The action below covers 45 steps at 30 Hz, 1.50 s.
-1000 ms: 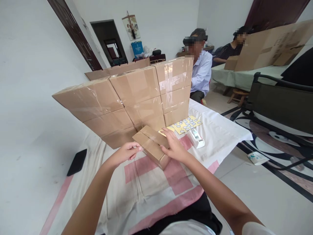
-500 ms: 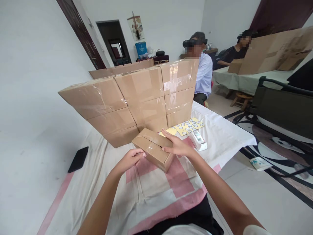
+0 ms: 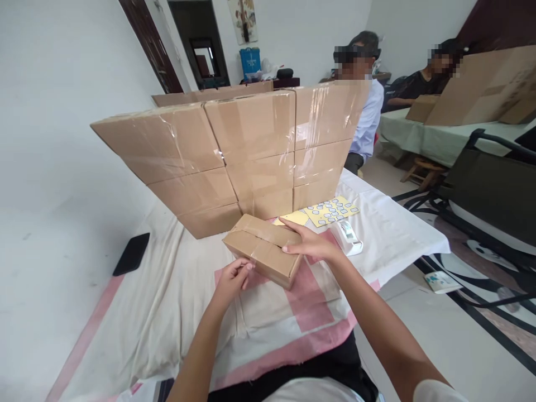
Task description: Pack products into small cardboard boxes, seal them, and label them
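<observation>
A small cardboard box (image 3: 262, 240) lies on the cloth before me, with clear tape across its closed top seam. My right hand (image 3: 307, 240) grips its right end, thumb on top and fingers over the far side. At the near long side is my left hand (image 3: 234, 279), its fingers curled and the thumb pinched against them. What those fingertips hold, if anything, is too small to make out. Just right of the box stands a white tape dispenser (image 3: 347, 237). Behind that lies a yellow sheet with pale stickers (image 3: 333, 211).
A wall of taped cardboard boxes (image 3: 251, 134) rises behind the small box. A black phone-like slab (image 3: 132, 254) lies at the left on the tablecloth (image 3: 167, 312). One person (image 3: 368, 117) sits beyond the boxes, another (image 3: 419, 89) at a farther table. A dark folding chair (image 3: 486, 184) stands right.
My view has tilted down and shifted slightly. The left hand has turned and its fingers are curled closer at the box's near side. The right hand still holds the box.
</observation>
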Tool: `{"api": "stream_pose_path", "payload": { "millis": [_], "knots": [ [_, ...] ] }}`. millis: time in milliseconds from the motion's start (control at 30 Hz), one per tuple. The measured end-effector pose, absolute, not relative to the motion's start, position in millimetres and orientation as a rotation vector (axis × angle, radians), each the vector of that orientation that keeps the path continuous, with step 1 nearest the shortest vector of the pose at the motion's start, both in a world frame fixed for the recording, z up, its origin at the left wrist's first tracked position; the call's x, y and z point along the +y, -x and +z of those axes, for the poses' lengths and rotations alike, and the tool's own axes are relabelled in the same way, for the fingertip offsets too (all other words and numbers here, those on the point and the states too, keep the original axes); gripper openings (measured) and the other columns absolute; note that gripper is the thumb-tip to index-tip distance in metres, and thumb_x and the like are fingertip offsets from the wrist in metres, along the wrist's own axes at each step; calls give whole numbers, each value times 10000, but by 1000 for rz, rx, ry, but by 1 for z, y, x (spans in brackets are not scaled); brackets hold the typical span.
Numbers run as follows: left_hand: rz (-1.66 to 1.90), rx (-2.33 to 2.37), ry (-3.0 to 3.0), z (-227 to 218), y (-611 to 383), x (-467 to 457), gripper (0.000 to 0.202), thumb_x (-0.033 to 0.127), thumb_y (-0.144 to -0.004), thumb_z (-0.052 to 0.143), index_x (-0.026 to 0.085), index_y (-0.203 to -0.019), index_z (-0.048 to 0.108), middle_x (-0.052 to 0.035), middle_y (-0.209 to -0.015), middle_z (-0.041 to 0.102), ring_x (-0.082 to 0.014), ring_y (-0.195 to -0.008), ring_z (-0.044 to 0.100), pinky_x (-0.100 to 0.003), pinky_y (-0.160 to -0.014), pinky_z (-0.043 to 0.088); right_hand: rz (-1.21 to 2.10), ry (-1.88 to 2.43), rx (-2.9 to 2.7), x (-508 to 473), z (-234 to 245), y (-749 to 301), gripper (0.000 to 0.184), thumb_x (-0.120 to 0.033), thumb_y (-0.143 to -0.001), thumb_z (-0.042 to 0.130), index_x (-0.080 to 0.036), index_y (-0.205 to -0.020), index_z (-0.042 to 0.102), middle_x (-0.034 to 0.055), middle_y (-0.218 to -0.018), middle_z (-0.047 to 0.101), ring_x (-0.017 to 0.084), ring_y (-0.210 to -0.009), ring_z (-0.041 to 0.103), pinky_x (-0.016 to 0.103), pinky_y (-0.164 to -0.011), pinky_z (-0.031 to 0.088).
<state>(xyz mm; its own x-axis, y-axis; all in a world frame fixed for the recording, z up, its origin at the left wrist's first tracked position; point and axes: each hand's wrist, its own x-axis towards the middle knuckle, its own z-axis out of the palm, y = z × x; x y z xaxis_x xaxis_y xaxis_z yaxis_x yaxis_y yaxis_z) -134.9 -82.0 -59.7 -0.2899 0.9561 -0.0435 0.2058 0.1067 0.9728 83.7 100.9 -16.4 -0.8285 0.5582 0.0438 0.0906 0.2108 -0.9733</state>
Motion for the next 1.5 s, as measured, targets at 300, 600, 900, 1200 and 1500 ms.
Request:
{"api": "stream_pose_path", "payload": {
  "millis": [300,600,900,1200,1500],
  "knots": [
    [1499,1801,-1114,-88,111,-97,352,542,-962,509,215,-1079,567,69,-522,506,-139,-492,479,-267,-542,346,1688,739,-2034,97,-15,-79,721,-420,-798,803,-279,-1463,564,71,-1542,522,351,-1418,491,548,-1196,399],
    [1465,1957,-1343,-101,113,-88,418,517,-981,433,221,-701,523,30,-553,554,-130,-534,522,-265,-595,391,1735,730,-1985,95,-13,-77,611,-293,-809,742,-292,-1407,612,28,-1514,546,312,-1416,477,500,-1211,360],
    [1493,2087,-1364,-111,105,-81,402,511,-1003,393,229,-734,489,30,-587,552,-136,-557,536,-261,-588,368,1753,741,-1926,92,-13,-76,596,-283,-800,745,-291,-1385,631,28,-1494,566,309,-1397,494,497,-1207,355],
    [1478,2234,-1383,-117,99,-78,382,483,-1011,333,235,-757,473,8,-611,571,-159,-560,539,-274,-579,327,1746,760,-1902,90,-13,-76,589,-279,-781,751,-289,-1361,647,31,-1444,606,310,-1360,529,491,-1195,372],
    [1473,2270,-1422,-117,98,-80,380,467,-1020,321,234,-764,474,5,-642,604,-157,-574,567,-266,-577,341,1747,760,-1905,87,-9,-76,602,-309,-775,751,-269,-1366,643,49,-1449,602,318,-1367,522,481,-1170,399]
  ]
}}
